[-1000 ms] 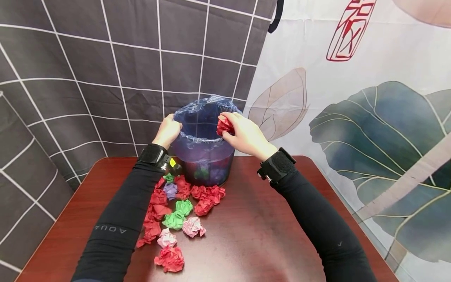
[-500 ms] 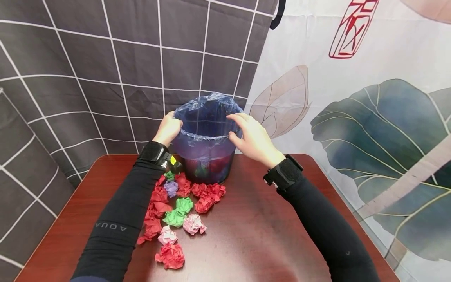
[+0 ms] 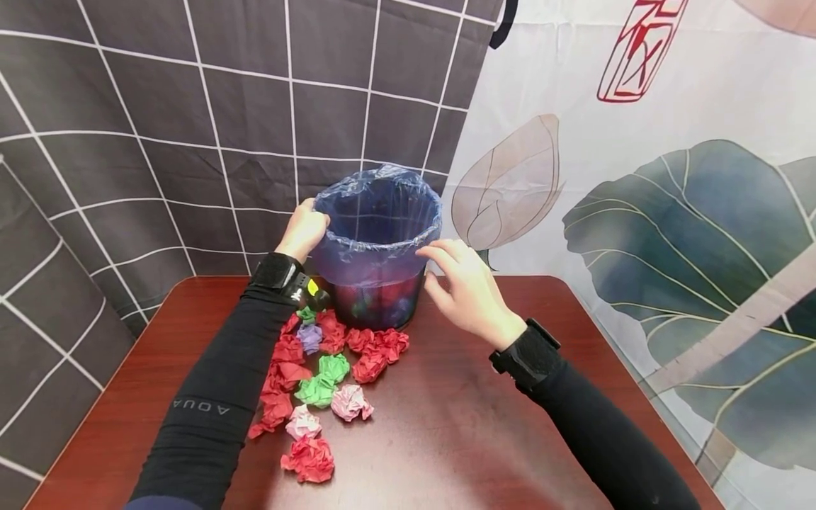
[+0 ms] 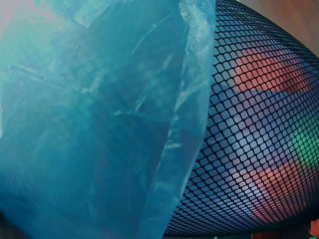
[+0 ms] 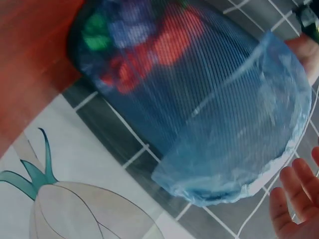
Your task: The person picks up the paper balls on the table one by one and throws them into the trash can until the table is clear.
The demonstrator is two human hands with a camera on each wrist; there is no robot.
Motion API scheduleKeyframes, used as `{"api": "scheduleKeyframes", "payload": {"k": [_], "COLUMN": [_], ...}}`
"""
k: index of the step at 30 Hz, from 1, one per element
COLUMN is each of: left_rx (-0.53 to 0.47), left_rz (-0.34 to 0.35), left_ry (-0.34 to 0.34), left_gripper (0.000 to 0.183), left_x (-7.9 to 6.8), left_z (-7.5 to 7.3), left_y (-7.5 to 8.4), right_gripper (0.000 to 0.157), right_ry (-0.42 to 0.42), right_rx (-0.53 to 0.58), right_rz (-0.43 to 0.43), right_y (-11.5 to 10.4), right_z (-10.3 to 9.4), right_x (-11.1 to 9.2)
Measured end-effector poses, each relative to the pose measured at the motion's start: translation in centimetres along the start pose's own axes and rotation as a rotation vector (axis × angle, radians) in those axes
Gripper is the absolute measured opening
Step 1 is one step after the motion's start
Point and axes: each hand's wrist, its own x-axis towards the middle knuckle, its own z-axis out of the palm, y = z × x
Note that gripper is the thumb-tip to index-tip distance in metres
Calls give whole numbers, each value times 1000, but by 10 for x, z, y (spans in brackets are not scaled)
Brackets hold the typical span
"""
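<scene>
A black mesh wastebasket lined with a blue plastic bag stands at the table's back edge. My left hand grips its rim on the left side. Just right of the basket my right hand hangs in the air, fingers relaxed, holding nothing. Crumpled paper balls in red, green and purple show through the mesh in the left wrist view. On the table in front lie more of them: a red ball, pink balls, green balls and a purple ball.
The dark red wooden table reaches back to a grey checked cloth and a white cloth with leaf prints. Several red balls lie against the basket's foot, others beside my left forearm.
My right hand has let go of a red paper ball into the basket, then moved right and down, away from the rim. The left hand stays on the rim.
</scene>
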Motion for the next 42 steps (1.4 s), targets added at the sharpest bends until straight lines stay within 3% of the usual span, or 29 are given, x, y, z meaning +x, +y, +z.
{"api": "scheduleKeyframes", "payload": {"k": [7,19,24,32,42], "left_rx": [-7,-2,0,20,35], "left_rz": [-7,3,3,13,12], "left_ry": [-5,-17,-14,-8,-28], "left_gripper": [60,63,62,62,61], "left_x": [1,5,3,0,-5], "left_z": [0,2,1,-5,-1], "left_y": [0,0,0,-1,-2], "right_gripper": [29,27,35,55,47], "right_ry": [-103,-390,-476,-727,-768], "right_rx": [3,-6,-20,-97,-87], "right_rz": [-63,-122,-189,-222,-245], "right_y": [-8,-20,-27,-41,-51], "right_z": [14,62,82,99,113], "right_x": [-27,-63,-74,-73,-83]}}
